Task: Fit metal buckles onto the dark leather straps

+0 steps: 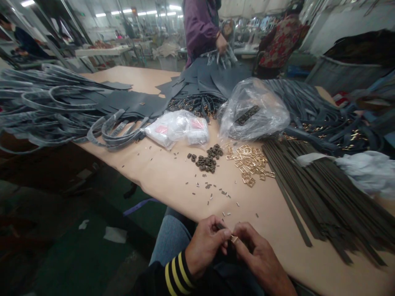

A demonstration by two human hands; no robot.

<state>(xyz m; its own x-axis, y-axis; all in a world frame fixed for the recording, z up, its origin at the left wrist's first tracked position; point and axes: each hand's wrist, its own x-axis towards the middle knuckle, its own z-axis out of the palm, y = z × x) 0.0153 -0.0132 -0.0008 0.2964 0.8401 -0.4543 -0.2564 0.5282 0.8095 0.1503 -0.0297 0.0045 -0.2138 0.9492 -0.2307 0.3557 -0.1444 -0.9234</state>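
Over the table's near edge, my left hand (pixel 207 243) pinches a dark strap (pixel 220 226), most of which is hidden by the fingers. A small gold buckle (pixel 234 239) sits at the strap between both hands, and my right hand (pixel 261 257) grips it with thumb and fingers. How the strap passes through the buckle is too small to tell. Beyond the hands, small metal pieces (pixel 226 194) lie scattered. A pile of dark strap loops (pixel 206 163) rests farther back, beside a heap of gold buckles (pixel 248 162). Long dark strips (pixel 321 197) lie to the right.
Plastic bags (pixel 253 111) and white packets (pixel 177 128) stand mid-table (pixel 173 172). Grey straps (pixel 55 98) hang over the left edge; more straps with gold hardware (pixel 327 111) lie right. A person in a purple sleeve (pixel 202 31) handles plastic across the table.
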